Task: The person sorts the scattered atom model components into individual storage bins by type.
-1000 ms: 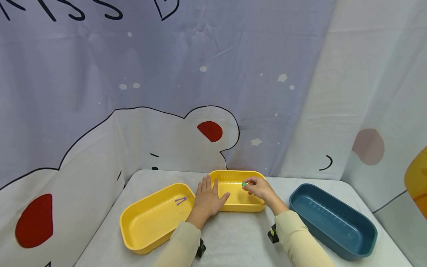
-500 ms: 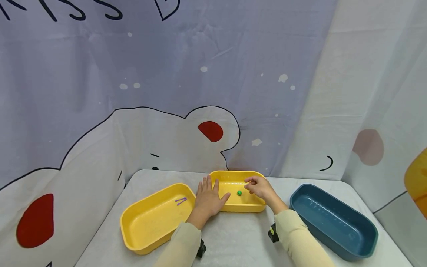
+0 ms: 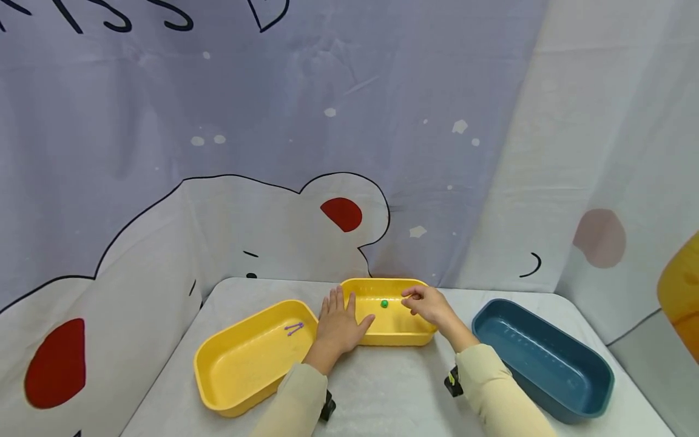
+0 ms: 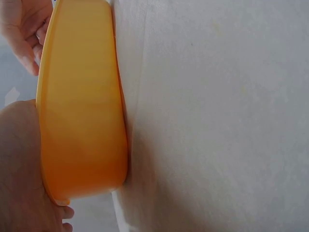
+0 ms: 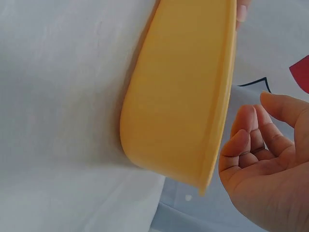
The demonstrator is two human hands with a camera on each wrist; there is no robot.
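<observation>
A small green ball [image 3: 384, 303] lies in the middle yellow bin [image 3: 393, 339], toward its back wall. My left hand [image 3: 337, 329] rests with fingers spread over the left end of that bin, and in the left wrist view it lies along the rim. Over the bin's right end hovers my right hand [image 3: 431, 305], its fingers loosely bent and holding nothing. The right wrist view shows bare fingertips [image 5: 246, 116] beside the bin's rim, with a gap between thumb and fingers. The ball is hidden behind the bin wall in both wrist views.
At left stands a larger yellow bin [image 3: 229, 370] with a small purple piece [image 3: 293, 328] of thin bars inside. A dark blue bin [image 3: 546, 358] stands at right. White cloth covers the table [image 3: 393, 388], and a printed curtain [image 3: 284, 121] hangs behind.
My right hand let go of the green ball, which dropped into the middle bin and then shifted toward the back left. The right fingers have loosened; the left hand stays put.
</observation>
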